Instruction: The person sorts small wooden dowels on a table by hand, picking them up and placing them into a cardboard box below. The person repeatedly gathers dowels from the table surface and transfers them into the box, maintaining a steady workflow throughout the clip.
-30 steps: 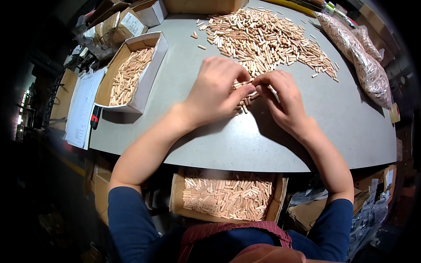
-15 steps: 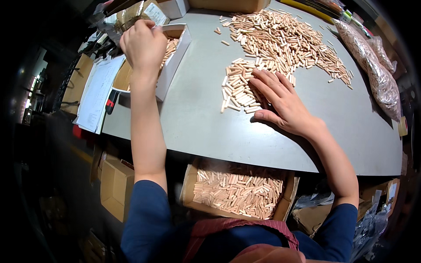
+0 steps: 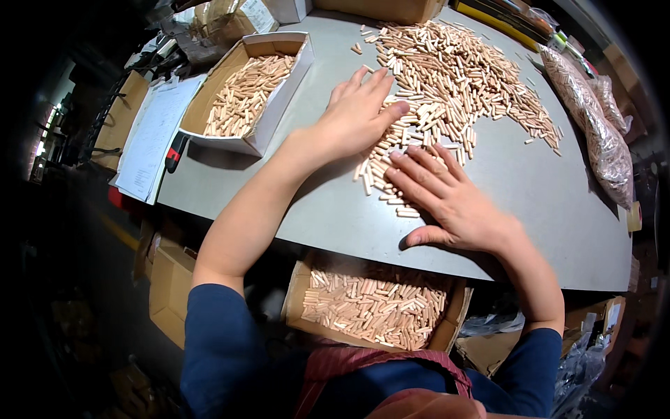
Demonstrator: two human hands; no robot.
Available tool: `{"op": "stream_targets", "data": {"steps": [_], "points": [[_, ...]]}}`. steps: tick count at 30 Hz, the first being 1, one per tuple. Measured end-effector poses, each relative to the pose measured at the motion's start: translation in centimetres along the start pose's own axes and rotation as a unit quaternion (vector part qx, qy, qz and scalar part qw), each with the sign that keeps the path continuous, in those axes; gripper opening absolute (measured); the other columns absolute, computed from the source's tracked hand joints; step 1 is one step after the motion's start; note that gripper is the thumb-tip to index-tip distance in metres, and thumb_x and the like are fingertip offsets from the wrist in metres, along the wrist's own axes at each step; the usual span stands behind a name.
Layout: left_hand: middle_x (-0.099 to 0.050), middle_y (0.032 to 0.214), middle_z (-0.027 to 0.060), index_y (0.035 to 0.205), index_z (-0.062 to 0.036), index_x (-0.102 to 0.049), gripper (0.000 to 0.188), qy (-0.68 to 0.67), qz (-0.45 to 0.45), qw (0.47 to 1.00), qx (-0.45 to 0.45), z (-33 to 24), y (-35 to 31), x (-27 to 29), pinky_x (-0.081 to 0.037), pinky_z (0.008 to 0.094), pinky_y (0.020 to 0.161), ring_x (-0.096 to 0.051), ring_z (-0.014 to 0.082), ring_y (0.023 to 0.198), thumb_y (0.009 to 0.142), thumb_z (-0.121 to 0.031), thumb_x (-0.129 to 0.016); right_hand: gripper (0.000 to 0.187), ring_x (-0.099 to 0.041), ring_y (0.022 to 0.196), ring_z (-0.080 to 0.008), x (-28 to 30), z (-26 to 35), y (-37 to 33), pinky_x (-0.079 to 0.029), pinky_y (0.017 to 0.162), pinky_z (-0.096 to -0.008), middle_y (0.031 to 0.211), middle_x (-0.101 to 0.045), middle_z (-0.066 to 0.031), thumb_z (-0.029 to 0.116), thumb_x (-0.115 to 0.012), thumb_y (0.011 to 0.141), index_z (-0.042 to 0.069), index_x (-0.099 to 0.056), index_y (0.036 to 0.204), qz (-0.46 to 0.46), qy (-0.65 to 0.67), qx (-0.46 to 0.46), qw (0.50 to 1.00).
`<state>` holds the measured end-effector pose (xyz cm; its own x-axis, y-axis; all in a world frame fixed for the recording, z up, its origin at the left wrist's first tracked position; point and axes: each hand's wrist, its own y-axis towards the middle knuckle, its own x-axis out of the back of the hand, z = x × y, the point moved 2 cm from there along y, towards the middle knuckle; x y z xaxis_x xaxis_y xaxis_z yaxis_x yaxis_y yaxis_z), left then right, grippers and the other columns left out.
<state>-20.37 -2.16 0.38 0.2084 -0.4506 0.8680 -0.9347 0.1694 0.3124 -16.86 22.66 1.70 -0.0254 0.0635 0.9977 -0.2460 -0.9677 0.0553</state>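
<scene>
A heap of small wooden dowels [image 3: 460,70] spreads across the grey table, thinning toward the near edge. My left hand [image 3: 359,115] hovers over or rests at the heap's left side, fingers stretched out and thumb apart. Palm down on the near dowels lies my right hand [image 3: 443,192], its fingers extended and thumb spread to the left. Neither hand grips anything. To the left, a white-sided cardboard box [image 3: 285,98] holds a layer of loose dowels [image 3: 250,94].
Below the table edge, an open carton [image 3: 299,304] contains many more dowels. Papers [image 3: 150,136] lie left of the white box, beside a red and black tool [image 3: 176,152]. Clear plastic bags of dowels [image 3: 590,122] rest on the right. A brown carton [image 3: 380,10] stands at the back.
My left hand has moved right from above the white box to the heap, its fingers now extended. My right hand has slid nearer to me, with some dowels shifted toward the table edge.
</scene>
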Motion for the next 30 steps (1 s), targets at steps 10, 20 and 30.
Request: {"op": "stream_targets", "data": {"steps": [10,20,30], "points": [[-0.036,0.169,0.0252,0.163,0.0011,-0.037,0.077,0.106,-0.005,0.994,0.029,1.4,0.0,-1.9,-0.015,0.0547,0.129,-0.021,0.0413,0.162,0.112,-0.057,-0.036,0.103,-0.02,0.161,-0.0471,-0.2,0.8,-1.3,-0.009,0.126,-0.0715,0.174,-0.026,-0.0236,0.076,-0.05,0.096,0.005,-0.029,0.167,-0.012,0.027,-0.084,0.996],[-0.062,0.144,0.0187,0.13,-0.0026,-0.067,0.041,-0.01,-0.139,0.973,-0.184,-1.7,-0.2,-0.9,-0.036,0.0515,0.118,-0.048,0.0417,0.145,0.098,-0.027,-0.074,0.102,-0.026,0.159,-0.0477,-0.5,0.7,-1.6,-0.009,0.127,-0.0708,0.169,-0.034,-0.025,0.079,-0.047,0.096,0.004,-0.035,0.165,-0.037,0.02,-0.068,0.997],[-0.065,0.124,0.0099,0.092,-0.0052,-0.067,0.015,0.042,-0.115,0.962,-0.245,-5.1,-1.0,-0.1,-0.045,0.0481,0.107,-0.057,0.0331,0.131,0.083,-0.007,-0.079,0.033,-0.061,0.129,-0.0315,1.7,-6.4,-2.5,-0.021,0.127,-0.0641,0.126,-0.07,-0.0116,0.038,-0.071,0.1,0.008,-0.073,0.113,-0.279,0.0,-0.161,0.947]]}}
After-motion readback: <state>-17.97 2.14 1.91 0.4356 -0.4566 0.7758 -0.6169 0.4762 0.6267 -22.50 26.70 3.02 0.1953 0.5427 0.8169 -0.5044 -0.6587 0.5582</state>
